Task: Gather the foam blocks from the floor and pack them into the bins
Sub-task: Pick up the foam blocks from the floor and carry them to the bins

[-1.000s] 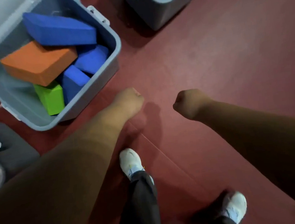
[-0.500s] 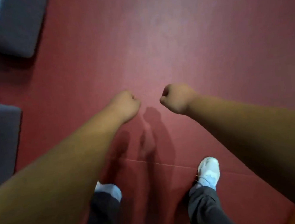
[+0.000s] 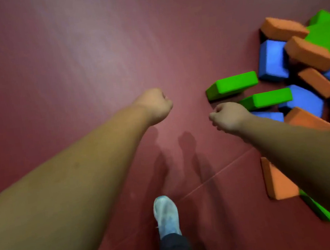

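Foam blocks (image 3: 303, 101) in orange, green and blue lie heaped on the dark red floor (image 3: 70, 63), chunky bricks leaning on one another. The right hand (image 3: 229, 117) hangs just beside the heap's nearest green block (image 3: 233, 84), the left hand (image 3: 154, 105) farther off. Both have their fingers curled into empty fists.

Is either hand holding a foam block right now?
No, the left hand and the right hand are both empty fists, and the foam blocks lie in a pile on the floor.
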Action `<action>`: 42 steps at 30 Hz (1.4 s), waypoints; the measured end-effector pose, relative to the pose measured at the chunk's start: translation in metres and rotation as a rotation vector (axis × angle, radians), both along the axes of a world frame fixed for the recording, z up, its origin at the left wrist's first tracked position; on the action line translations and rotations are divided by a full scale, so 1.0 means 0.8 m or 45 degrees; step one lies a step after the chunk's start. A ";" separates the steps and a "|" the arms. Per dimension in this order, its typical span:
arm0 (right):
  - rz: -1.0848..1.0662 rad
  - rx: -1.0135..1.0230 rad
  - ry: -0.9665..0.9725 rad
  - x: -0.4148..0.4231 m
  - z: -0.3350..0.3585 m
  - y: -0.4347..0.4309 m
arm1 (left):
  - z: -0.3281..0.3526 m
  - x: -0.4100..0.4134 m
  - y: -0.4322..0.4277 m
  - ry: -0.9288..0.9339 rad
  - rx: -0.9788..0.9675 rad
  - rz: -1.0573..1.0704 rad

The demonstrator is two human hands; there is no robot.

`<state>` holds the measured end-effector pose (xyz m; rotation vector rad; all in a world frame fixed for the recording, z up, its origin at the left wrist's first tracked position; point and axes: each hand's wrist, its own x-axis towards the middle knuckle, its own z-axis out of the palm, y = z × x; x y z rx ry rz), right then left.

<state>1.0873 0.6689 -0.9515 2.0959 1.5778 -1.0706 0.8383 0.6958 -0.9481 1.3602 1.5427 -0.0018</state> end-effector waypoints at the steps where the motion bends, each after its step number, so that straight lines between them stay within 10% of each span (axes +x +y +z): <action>1: -0.038 -0.001 -0.004 0.020 0.009 0.001 | -0.002 0.029 0.014 -0.012 0.000 -0.044; 23: -0.832 -0.218 -0.018 0.284 -0.118 0.071 | -0.139 0.335 0.173 0.238 -0.014 -0.756; 42: -1.500 -0.273 0.091 0.405 -0.323 0.149 | -0.331 0.452 0.199 0.611 0.093 -0.591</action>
